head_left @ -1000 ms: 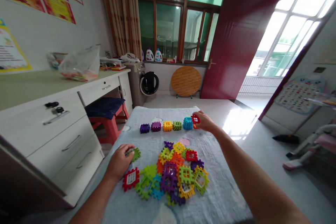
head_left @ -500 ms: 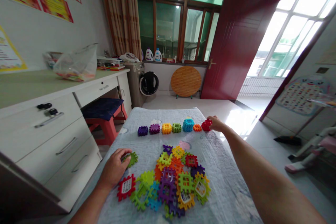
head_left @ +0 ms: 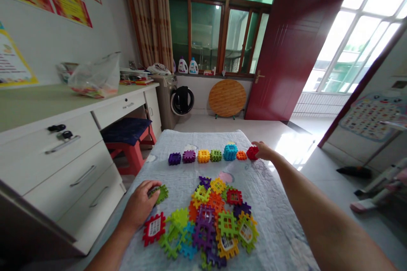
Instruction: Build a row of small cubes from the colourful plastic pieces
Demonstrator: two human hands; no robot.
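At the right end of a row of stacked plastic interlocking tiles, my right hand (head_left: pixel 266 151) has its fingers closed on a red stack of tiles (head_left: pixel 252 153). My left hand (head_left: pixel 141 203) rests on the cloth near the left edge, thumb and fingers around a green notched tile (head_left: pixel 163 194), partly hidden. Left of the red stack stand an orange stack (head_left: pixel 241 155), a taller blue stack (head_left: pixel 230 152), a green stack (head_left: pixel 216 155), a yellow stack (head_left: pixel 204 156) and two purple ones. A loose mixed pile holds a purple tile (head_left: pixel 203 235), a red tile (head_left: pixel 154 228) and several others.
A pale blue cloth (head_left: pixel 270 228) covers the surface. To the left are a white drawer desk (head_left: pixel 79 152) and a red stool (head_left: pixel 133 148). Beyond stand a washing machine (head_left: pixel 167 99), a round wooden tabletop (head_left: pixel 227 98) and an open red door (head_left: pixel 280 59).
The whole view has shifted slightly to the right. Both hands stay at the same tiles, and the row and the pile look unchanged.
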